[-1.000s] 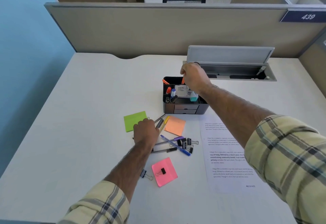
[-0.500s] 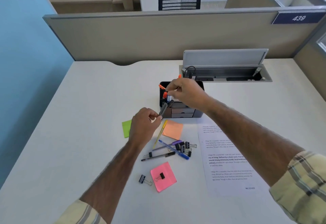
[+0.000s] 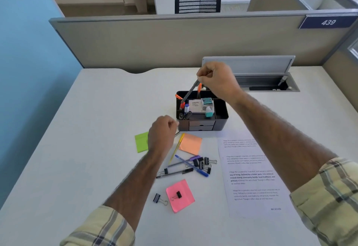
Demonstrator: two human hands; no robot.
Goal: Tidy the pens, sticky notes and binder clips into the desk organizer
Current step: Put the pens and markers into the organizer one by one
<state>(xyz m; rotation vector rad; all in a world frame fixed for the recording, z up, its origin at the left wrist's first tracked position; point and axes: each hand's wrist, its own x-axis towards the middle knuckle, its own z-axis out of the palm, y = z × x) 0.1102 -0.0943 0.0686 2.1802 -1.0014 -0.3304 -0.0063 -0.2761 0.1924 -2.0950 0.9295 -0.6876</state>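
Nearest to the camera, a pink sticky note [image 3: 180,195] was seen flat on the white desk [image 3: 77,168], with one black binder clip [image 3: 177,195] lying on it and a second clip [image 3: 157,198] just beside its left edge. A little farther, a loose group of pens [image 3: 175,173] and a heap of binder clips [image 3: 203,163] were lying together, near the left edge of a printed sheet [image 3: 251,176]. A yellow pen [image 3: 176,147] was placed between the green sticky note [image 3: 141,142] and the orange sticky note [image 3: 190,144]. The left hand [image 3: 161,135] was held above the green note with the fingers curled in; whether anything was gripped in it could not be told. Behind it stood the black organizer [image 3: 220,116], already holding some pens and small boxes. The right hand [image 3: 217,80] was closed on the top of a grey pen [image 3: 188,92], whose lower end was reaching into the organizer's left compartment.
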